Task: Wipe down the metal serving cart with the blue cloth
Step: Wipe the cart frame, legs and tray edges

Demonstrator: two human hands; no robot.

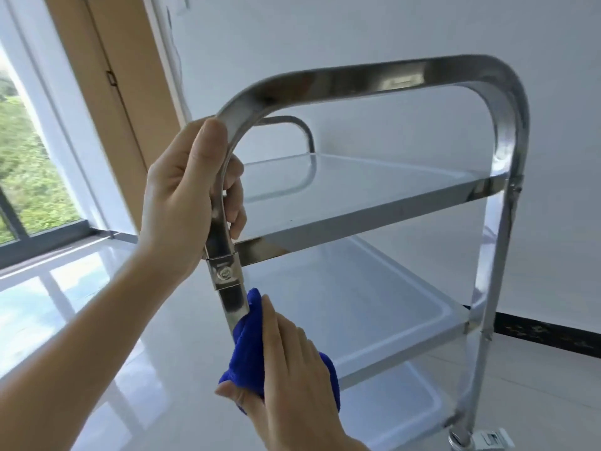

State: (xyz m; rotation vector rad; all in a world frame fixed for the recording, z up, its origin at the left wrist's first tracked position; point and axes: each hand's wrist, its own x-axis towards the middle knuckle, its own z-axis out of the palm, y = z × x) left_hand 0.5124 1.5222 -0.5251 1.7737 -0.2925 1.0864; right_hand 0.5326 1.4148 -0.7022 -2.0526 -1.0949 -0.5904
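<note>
The metal serving cart point(374, 81) fills the view, with a curved steel handle frame at the near end and three shelves below it. My left hand point(182, 196) grips the left bend of that frame, just above the bolted bracket. My right hand point(292, 362) holds the blue cloth point(248, 346) wrapped around the near left leg of the cart, below the bracket and level with the gap between the top and middle shelves. The leg's lower part is hidden behind the cloth and hand.
A caster wheel point(458, 439) shows at the cart's bottom right. The glossy white floor point(97, 320) spreads to the left. A large window point(29, 164) and a tan door frame point(107, 76) stand at the left; a white wall lies behind the cart.
</note>
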